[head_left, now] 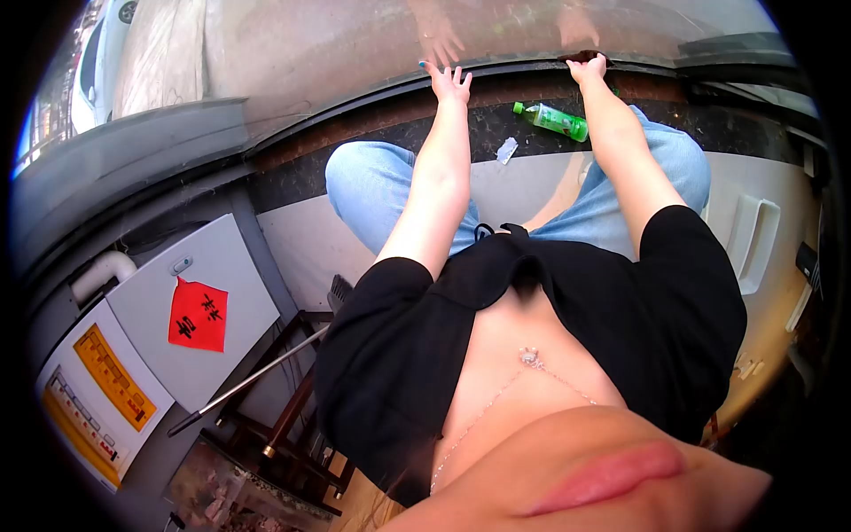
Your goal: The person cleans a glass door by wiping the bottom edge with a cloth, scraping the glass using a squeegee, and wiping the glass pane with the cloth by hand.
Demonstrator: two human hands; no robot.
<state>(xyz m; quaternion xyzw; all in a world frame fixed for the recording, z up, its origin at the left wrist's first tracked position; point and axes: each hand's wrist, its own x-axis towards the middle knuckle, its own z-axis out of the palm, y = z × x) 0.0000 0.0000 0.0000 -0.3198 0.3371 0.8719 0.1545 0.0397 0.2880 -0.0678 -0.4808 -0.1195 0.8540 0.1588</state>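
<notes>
My left hand (450, 84) is stretched forward to the bottom of the window pane (328, 53), fingers spread and nothing held. A small blue spot shows at one fingertip. Over to the right, my right hand (589, 69) is closed on a small dark object (576, 57) at the lower window frame; its kind cannot be made out. Both hands are mirrored faintly in the glass. A green plastic bottle (556, 121) with a green cap lies on its side on the dark stone sill, near my right forearm. Left of it lies a crumpled clear wrapper (506, 151).
My jeans-clad knees (368, 186) rest either side of the bottle. At left are a grey cabinet door (222, 275) with a red paper sign (199, 315), a long-handled pole (248, 381) and a dark wooden rack (288, 426). A white tray-like object (753, 244) is at right.
</notes>
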